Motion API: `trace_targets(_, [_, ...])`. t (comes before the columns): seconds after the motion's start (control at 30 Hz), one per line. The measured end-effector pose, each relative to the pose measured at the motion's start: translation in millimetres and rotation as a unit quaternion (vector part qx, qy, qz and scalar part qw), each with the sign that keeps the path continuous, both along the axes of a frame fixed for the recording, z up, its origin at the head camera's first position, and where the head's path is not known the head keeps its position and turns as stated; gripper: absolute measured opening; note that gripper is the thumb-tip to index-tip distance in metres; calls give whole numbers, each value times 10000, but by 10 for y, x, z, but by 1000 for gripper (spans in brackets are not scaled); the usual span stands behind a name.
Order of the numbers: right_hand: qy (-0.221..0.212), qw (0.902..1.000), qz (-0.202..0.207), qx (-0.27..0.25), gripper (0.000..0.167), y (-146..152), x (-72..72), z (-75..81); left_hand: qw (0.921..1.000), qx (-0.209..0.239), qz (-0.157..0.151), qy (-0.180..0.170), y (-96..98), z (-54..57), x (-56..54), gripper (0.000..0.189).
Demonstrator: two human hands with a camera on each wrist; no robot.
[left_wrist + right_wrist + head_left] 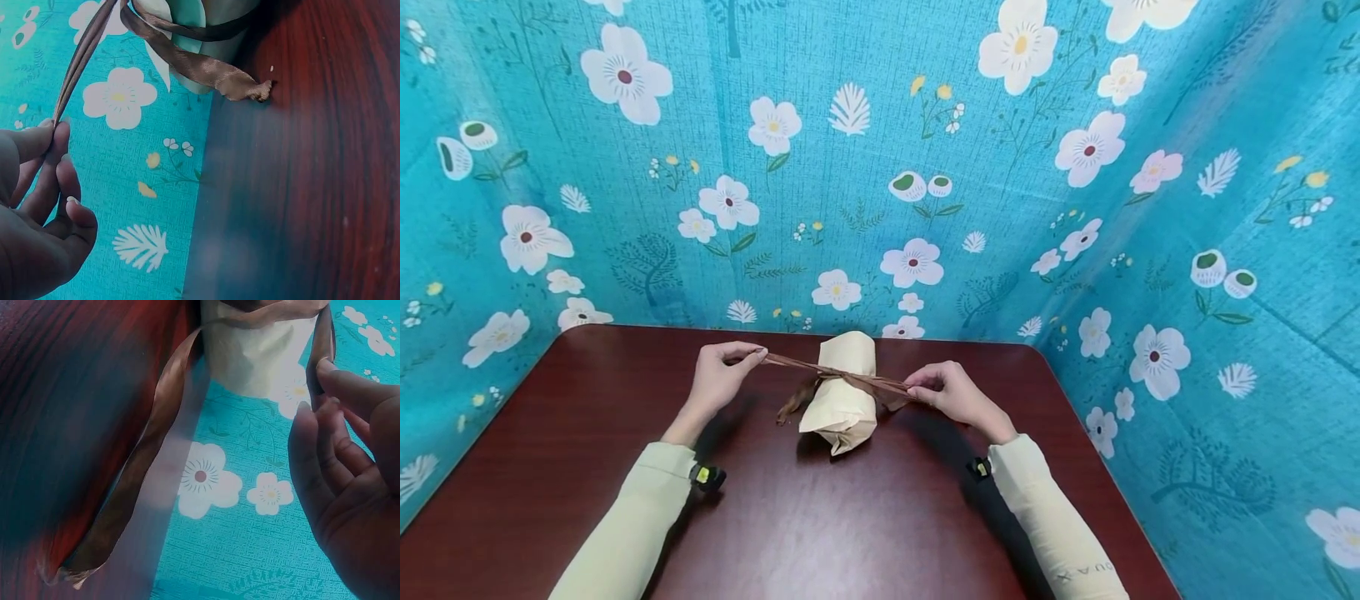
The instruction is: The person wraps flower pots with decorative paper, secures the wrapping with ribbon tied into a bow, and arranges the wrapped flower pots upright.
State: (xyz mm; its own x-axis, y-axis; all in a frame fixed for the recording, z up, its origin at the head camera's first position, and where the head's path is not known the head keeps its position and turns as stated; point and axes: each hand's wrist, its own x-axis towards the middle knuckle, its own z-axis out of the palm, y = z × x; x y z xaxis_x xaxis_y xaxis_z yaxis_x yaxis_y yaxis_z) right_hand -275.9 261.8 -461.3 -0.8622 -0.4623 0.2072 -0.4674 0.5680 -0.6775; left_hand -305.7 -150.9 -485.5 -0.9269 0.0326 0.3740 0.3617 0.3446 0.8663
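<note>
A cream paper-wrapped package [842,414] lies on the table, its near end folded and crumpled. Round its middle runs a brown ribbon [793,362], crossed or knotted on top. My left hand [718,372] pinches one part of the ribbon between thumb and index finger, left of the package. On the other side, my right hand [953,392] pinches another part the same way. Between the hands the ribbon is stretched nearly straight. In the left wrist view a loose ribbon end [209,72] hangs beside the package; a second loose end [140,462] shows in the right wrist view.
The dark red-brown table [835,533] has a glossy wood-grain top. Behind it and along the right side hangs a turquoise flowered cloth [850,200], close to the far edge. The package lies near that far edge.
</note>
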Motion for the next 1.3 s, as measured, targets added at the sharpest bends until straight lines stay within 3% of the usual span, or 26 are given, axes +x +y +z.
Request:
trace_targets(0.13, [-104, 9999, 40, -36, 13, -10, -14, -19, 9998, -6, 159, 76, -60, -27, 2, 21])
trace_targets(0.43, [73, 9992, 96, 370, 10, -41, -15, -89, 9916, -829, 590, 797, -93, -150, 1, 7])
trace_targets(0.87, [-134, 9983, 42, 564, 10, 64, -126, -191, 9944, -952, 352, 304, -80, -262, -31, 10])
trace_targets(0.97, [-249, 9974, 1, 679, 9, 66, -124, -167, 9955, -947, -53, 42, -97, -255, -28, 11])
trace_targets(1.03, [-304, 9963, -25, 808, 9, 67, -115, -156, 9917, -1117, -498, -398, -104, -229, 8, 13])
trace_targets(1.17, [-392, 9937, 107, 1048, 11, 56, -88, -157, 9685, -1796, -1284, -1148, -42, -137, 120, 18])
trace_targets(1.23, [-394, 9930, 277, 1074, 9, 23, -76, -158, 9581, -2109, -1449, -1284, 9, -68, 177, 20])
trace_targets(1.3, [-462, 9926, 360, 1066, 11, -30, -68, -149, 9528, -2244, -1496, -1392, 70, -3, 210, 30])
